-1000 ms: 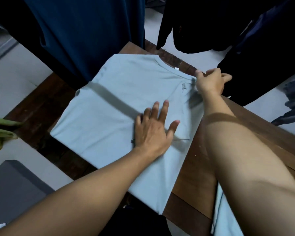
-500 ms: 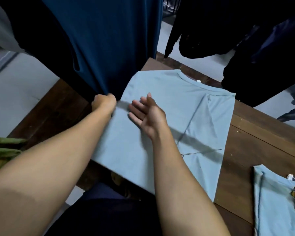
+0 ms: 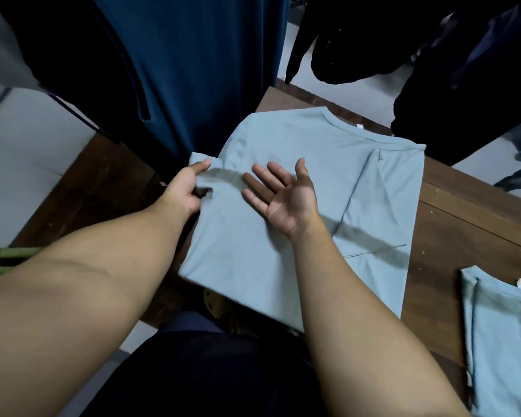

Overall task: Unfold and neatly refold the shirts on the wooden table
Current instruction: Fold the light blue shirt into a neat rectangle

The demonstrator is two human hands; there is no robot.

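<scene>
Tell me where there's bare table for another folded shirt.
Bare dark wooden table between the spread light blue shirt and the folded light blue shirt; also left of the left hand. Hanging dark garments crowd the far edge.

The second shirt [image 3: 500, 341] runs off the right and bottom edges.

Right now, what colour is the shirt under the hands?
Plain pale blue shirt, clearest in head view.
</scene>
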